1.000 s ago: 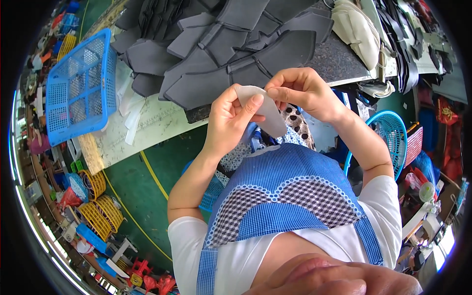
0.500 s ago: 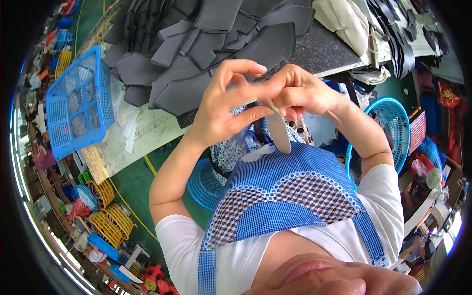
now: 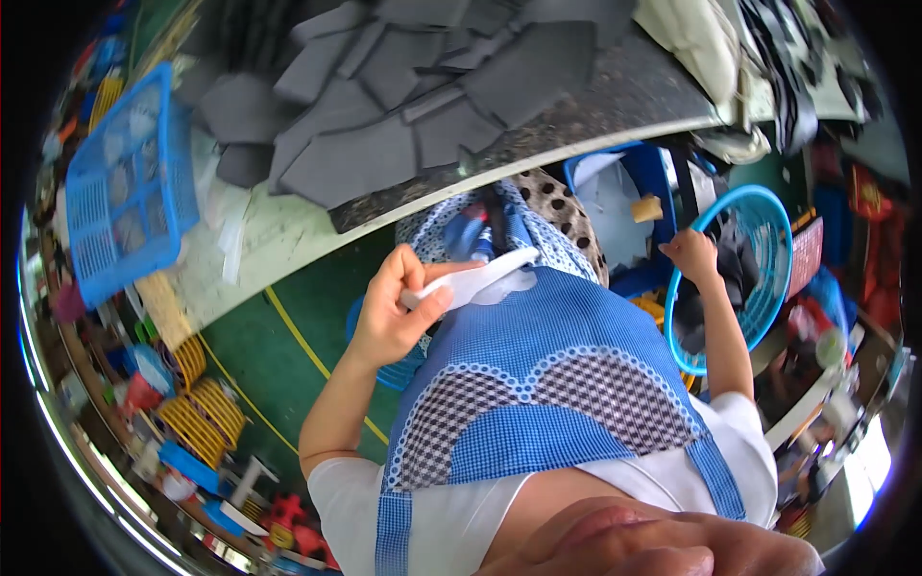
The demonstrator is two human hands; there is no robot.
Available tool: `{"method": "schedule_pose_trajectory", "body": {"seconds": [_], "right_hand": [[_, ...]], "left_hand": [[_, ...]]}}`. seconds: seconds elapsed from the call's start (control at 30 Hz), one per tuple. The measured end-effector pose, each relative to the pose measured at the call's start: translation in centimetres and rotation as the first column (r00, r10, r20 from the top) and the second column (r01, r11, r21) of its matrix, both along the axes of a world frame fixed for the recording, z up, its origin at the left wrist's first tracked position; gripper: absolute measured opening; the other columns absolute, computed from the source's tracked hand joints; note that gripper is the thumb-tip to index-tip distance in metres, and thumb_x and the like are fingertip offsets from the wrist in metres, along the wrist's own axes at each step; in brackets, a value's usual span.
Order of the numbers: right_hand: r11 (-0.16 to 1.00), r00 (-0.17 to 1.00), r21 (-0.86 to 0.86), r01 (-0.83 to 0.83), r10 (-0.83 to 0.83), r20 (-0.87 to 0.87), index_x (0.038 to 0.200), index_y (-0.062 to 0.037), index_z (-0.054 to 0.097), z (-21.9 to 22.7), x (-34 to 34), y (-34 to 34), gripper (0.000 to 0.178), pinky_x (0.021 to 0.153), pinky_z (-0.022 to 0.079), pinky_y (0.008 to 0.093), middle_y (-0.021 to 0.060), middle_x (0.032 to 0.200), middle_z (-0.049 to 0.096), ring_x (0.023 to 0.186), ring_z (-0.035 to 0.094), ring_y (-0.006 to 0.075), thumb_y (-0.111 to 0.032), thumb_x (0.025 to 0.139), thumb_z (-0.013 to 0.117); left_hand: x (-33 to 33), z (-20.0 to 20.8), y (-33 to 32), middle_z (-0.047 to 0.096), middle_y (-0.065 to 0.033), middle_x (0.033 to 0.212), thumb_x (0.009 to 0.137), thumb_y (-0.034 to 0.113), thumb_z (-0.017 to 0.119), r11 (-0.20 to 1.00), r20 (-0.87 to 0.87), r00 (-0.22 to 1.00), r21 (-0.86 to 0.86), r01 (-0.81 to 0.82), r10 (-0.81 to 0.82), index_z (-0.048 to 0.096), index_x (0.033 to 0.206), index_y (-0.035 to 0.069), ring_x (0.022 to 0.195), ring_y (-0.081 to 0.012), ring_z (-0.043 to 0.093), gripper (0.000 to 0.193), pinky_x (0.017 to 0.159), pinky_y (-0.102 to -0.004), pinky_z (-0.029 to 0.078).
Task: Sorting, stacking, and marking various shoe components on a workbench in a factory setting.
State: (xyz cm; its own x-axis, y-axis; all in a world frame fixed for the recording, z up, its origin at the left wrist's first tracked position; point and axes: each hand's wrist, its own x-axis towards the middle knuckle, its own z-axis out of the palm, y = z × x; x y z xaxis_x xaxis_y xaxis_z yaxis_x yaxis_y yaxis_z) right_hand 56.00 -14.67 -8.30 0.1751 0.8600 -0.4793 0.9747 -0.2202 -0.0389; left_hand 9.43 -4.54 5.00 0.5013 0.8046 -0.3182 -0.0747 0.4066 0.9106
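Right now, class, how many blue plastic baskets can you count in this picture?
2. A rectangular blue basket sits on the table's left end. A round blue basket hangs at the right, where the right hand reaches. Others may be hidden in the clutter.

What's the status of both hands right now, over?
Left hand grips a thin white curved strip. Right hand reaches into the round light-blue plastic basket. Nothing between them but the blue checked apron.

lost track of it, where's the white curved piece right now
In the head view the white curved piece is pinched in the left hand, left of centre, above the blue apron.
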Motion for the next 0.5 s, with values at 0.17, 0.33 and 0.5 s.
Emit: {"method": "schedule_pose_trajectory", "body": {"seconds": [0.17, 0.33, 0.5], "right_hand": [[1.0, 0.116, 0.015, -0.024, 0.018, -0.993, 0.099, 0.0012, 0.068, 12.5, -14.3, 13.0, 0.06, 0.081, 0.047, 0.0324, 0.0101, 0.101, 0.064, 0.094, 0.06, 0.0194, -0.054, 0.076, 0.074], [0.924, 0.513, 0.373, -0.081, 0.359, -0.78, 0.076, 0.0017, 0.065, 13.5, -18.5, 21.0, 0.039, 0.054, 0.045, 0.0328, 0.0092, 0.068, 0.06, 0.058, 0.055, 0.0166, -0.036, 0.084, 0.072], [0.904, 0.785, 0.303, -0.301, 0.415, -0.459, 0.081, 0.0005, 0.065, 12.9, -20.6, 24.1, 0.042, 0.055, 0.041, 0.0348, 0.0116, 0.064, 0.055, 0.058, 0.057, 0.0212, -0.041, 0.083, 0.072]], "left_hand": [[1.6, -1.3, 0.9, 0.038, 0.0062, 0.075, 0.088, 0.014, 0.068, 0.981, 0.141, 0.982, -0.167, -0.099, 0.123, 0.034, 0.08, 0.014, 0.071, -0.0026, 0.034, 0.035, 0.062, -0.0188, 0.029], [1.7, 0.3, 6.8, 0.066, -0.0066, 0.085, 0.082, 0.019, 0.078, 0.814, -0.329, 0.82, 0.521, -0.257, 0.469, 0.054, 0.09, 0.001, 0.069, -0.0098, 0.061, 0.031, 0.062, -0.0232, 0.05], [0.4, -1.5, 8.9, 0.065, -0.005, 0.071, 0.081, 0.018, 0.079, 0.854, -0.475, 0.756, 0.475, -0.21, 0.45, 0.06, 0.088, -0.002, 0.065, -0.0086, 0.061, 0.028, 0.059, -0.0225, 0.049]]}}
